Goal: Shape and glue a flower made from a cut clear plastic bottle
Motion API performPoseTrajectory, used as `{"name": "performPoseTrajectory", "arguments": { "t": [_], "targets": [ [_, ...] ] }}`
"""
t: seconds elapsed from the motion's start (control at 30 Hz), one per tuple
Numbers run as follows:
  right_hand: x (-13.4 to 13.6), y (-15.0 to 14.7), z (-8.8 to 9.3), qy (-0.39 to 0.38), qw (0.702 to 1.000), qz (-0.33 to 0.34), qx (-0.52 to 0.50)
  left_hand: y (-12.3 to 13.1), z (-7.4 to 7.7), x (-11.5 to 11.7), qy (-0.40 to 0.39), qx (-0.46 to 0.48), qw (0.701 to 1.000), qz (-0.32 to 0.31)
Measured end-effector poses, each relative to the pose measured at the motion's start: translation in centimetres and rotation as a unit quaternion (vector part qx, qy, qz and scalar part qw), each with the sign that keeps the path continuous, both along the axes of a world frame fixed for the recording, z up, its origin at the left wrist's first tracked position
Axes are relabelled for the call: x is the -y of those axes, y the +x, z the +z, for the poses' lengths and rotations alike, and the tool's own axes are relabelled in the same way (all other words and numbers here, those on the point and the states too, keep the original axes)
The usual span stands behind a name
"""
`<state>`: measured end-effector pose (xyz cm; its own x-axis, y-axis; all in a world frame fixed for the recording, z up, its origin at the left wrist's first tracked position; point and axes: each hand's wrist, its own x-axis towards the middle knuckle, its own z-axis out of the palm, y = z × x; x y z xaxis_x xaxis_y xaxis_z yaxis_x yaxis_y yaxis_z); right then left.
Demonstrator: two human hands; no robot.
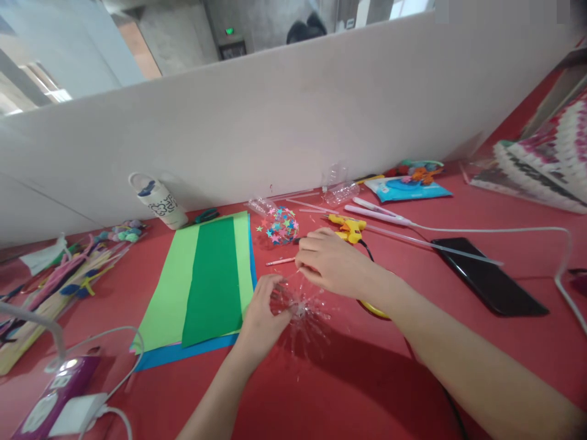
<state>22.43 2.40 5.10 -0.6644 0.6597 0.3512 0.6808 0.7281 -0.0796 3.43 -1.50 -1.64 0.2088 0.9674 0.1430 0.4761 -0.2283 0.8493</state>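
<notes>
A clear plastic piece (300, 311), cut into many thin strips that fan out from its middle, lies on the red tabletop. My left hand (263, 315) is closed on its left side, thumb near the centre. Above its far edge, my right hand (332, 260) has its fingers pinched together at a strip; the fingertips are partly hidden. Just beyond the right hand lies a yellow hot glue gun (351, 228). A pink pencil (280, 261) sits between the hands and a clear plastic bottle (280, 227) decorated with coloured stars.
Green sheets (213, 281) lie to the left, with a white tumbler (158, 200) behind. At right are a black phone (488, 275), a corded pink straightener (378, 214) and a blue packet (408, 188). A purple power strip (57, 391) is front left. A white partition (275, 122) closes the back.
</notes>
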Motion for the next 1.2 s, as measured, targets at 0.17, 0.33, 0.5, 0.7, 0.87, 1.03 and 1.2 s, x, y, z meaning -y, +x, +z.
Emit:
{"name": "performPoseTrajectory", "arguments": {
  "t": [0.17, 0.33, 0.5, 0.7, 0.87, 1.03, 1.2],
  "targets": [
    [0.2, 0.4, 0.1, 0.020, 1.000, 0.000, 0.012, -0.4, 0.2, 0.0, 0.000, 0.004, 1.000, -0.009],
    [1.0, 0.4, 0.5, 0.020, 1.000, -0.001, -0.004, -0.4, 0.5, -0.1, -0.008, 0.041, 0.999, -0.006],
    [0.7, -0.2, 0.6, 0.026, 1.000, 0.014, 0.001, -0.2, 0.4, -0.3, -0.007, 0.045, 0.999, 0.021],
    [-0.5, -0.8, 0.3, 0.003, 1.000, 0.012, -0.010, -0.4, 0.1, -0.6, -0.020, 0.072, 0.995, 0.058],
    [-0.4, -1.0, 0.4, -0.008, 0.999, 0.025, -0.023, -0.4, 0.1, -0.6, -0.040, 0.094, 0.993, 0.061],
    [-0.7, -1.2, 0.3, -0.026, 1.000, 0.009, -0.006, -0.3, -0.2, -0.6, -0.039, 0.079, 0.994, 0.065],
    [-2.0, -1.4, -0.7, -0.076, 0.997, -0.018, 0.008, -0.4, -0.6, -0.9, -0.029, 0.054, 0.995, 0.079]
  ]
}}
